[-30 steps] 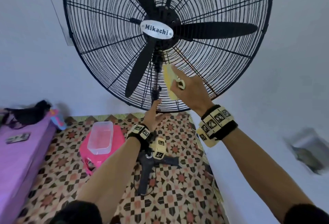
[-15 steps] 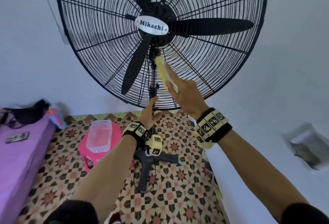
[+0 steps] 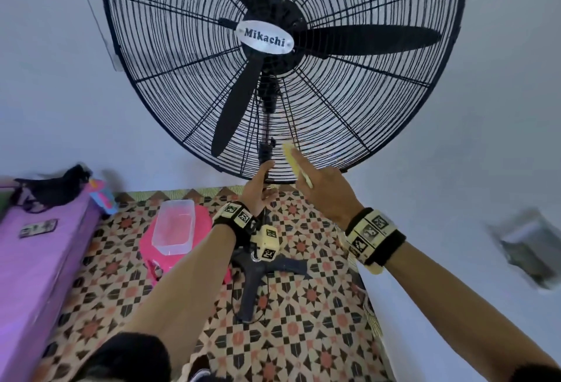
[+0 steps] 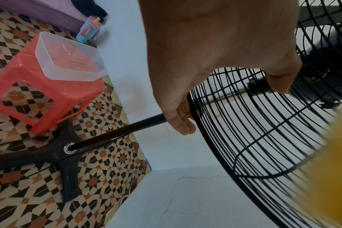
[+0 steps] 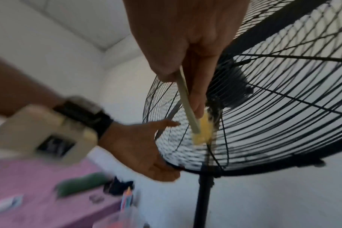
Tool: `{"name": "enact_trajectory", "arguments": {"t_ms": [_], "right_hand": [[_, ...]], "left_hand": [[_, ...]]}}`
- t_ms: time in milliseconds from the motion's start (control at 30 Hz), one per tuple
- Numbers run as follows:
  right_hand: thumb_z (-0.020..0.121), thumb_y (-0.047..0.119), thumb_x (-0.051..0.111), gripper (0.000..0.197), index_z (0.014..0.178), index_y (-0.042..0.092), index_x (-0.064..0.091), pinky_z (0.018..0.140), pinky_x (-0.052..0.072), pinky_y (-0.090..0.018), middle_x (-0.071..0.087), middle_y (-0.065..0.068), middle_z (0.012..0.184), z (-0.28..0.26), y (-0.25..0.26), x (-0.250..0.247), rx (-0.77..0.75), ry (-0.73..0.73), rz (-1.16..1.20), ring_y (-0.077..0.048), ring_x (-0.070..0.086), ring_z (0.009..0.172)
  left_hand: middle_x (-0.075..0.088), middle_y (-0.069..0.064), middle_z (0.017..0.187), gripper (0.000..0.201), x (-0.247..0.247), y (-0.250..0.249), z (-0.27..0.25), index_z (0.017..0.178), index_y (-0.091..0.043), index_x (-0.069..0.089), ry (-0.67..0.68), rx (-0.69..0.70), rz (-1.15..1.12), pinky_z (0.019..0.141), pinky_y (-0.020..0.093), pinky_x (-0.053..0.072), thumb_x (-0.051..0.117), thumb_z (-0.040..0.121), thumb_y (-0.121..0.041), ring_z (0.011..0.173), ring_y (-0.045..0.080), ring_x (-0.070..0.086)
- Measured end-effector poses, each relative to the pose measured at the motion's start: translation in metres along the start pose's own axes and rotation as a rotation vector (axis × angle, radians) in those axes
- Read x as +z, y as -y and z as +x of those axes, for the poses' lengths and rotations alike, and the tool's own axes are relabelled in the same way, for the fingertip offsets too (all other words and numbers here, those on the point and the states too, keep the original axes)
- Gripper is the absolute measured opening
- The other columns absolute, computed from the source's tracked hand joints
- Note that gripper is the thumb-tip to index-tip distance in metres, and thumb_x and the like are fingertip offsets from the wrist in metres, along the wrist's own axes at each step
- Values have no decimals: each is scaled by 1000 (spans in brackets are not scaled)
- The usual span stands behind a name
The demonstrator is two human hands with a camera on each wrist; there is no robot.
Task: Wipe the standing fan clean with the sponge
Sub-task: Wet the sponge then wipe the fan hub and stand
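Note:
The black standing fan (image 3: 264,41) with a "Mikachi" badge fills the upper head view; its wire grille (image 4: 263,138) and pole (image 4: 127,131) also show. My left hand (image 3: 262,183) grips the bottom rim of the grille where the pole meets it, fingers (image 4: 182,123) curled round the rim. My right hand (image 3: 315,187) pinches a thin yellow sponge (image 3: 294,163) and holds it flat against the lower grille, just right of the pole. The right wrist view shows the sponge (image 5: 202,131) edge-on between thumb and fingers, touching the wires.
A pink stool (image 3: 209,224) carrying a clear plastic box (image 3: 173,227) stands on the patterned floor left of the fan's black base (image 3: 255,284). A purple bed (image 3: 39,260) runs along the left. White wall is close behind and to the right.
My right hand has slid the sponge down the grille, from just under the hub to near the bottom rim. My left hand has kept its grip at the rim.

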State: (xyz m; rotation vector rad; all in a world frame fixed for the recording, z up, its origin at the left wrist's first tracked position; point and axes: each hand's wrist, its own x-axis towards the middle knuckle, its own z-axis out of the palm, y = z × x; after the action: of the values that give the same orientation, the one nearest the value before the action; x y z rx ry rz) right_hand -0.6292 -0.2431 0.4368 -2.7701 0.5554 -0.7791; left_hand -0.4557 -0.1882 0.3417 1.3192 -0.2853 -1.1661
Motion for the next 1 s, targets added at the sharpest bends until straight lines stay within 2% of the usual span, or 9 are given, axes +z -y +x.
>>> {"name": "enact_trajectory", "arguments": {"t_ms": [67, 233, 333, 433, 533, 700, 833, 933, 1000], "right_hand": [[98, 12, 62, 65, 157, 6, 36, 41, 28, -28, 43, -3, 51, -13, -1, 6, 12, 30, -33, -15, 31, 39], [101, 12, 59, 63, 157, 3, 33, 40, 22, -15, 45, 3, 53, 5, 12, -4, -53, -113, -4, -11, 31, 38], [99, 10, 61, 67, 157, -1, 30, 37, 37, -26, 50, -1, 55, -6, 4, 8, -34, -59, -38, -14, 39, 40], [103, 33, 38, 64, 157, 0, 32, 40, 40, -27, 52, -5, 55, -29, -3, 20, -6, -2, -87, -19, 43, 40], [103, 35, 35, 63, 156, 1, 34, 36, 38, -27, 52, -2, 53, -26, 2, 17, -11, -82, -69, -17, 41, 37], [100, 21, 51, 70, 159, 8, 17, 38, 47, -31, 56, -4, 62, -26, -5, 24, -56, -101, -97, -19, 48, 42], [93, 9, 68, 72, 155, 5, 33, 34, 39, -26, 42, 1, 53, -54, -15, 34, 11, -58, -133, -16, 35, 38], [103, 21, 52, 66, 161, 14, 21, 37, 48, -33, 60, -6, 64, -48, -15, 36, -46, -114, -135, -19, 47, 42], [101, 12, 57, 80, 164, 24, 8, 43, 52, -37, 69, -10, 79, -42, -18, 40, -67, -98, -176, -21, 52, 48]], "left_hand": [[59, 11, 122, 32, 0, -3, 0, 114, -26, 66, -19, 2, -51, 108, 43, 51, 68, 96, -52, 103, 25, 62], [53, 14, 136, 26, 2, -4, -1, 112, -32, 67, -24, -12, -125, 103, 39, 55, 73, 93, -48, 98, 25, 61], [56, 18, 127, 16, -2, -4, -2, 108, -35, 69, -6, -16, -152, 101, 40, 55, 71, 96, -44, 100, 28, 54], [56, 15, 116, 14, -4, -3, -2, 107, -35, 71, 7, -10, -142, 106, 41, 51, 69, 97, -45, 93, 26, 53], [56, 13, 123, 20, -1, -3, -1, 110, -37, 71, -10, 5, -133, 97, 37, 56, 70, 95, -50, 84, 23, 55], [60, 12, 119, 36, -1, 0, 1, 114, -32, 68, -35, 8, -93, 86, 34, 58, 71, 90, -59, 97, 27, 56], [56, 13, 109, 39, -3, -1, 1, 113, -31, 68, -28, 19, -79, 84, 34, 56, 74, 87, -60, 86, 25, 52], [55, 13, 102, 54, 3, 0, -1, 114, -25, 68, -63, 23, -92, 84, 37, 52, 77, 78, -65, 74, 20, 53], [56, 14, 107, 71, 3, 2, 1, 117, -23, 70, -80, 12, -95, 80, 34, 55, 81, 65, -71, 77, 22, 53]]}}
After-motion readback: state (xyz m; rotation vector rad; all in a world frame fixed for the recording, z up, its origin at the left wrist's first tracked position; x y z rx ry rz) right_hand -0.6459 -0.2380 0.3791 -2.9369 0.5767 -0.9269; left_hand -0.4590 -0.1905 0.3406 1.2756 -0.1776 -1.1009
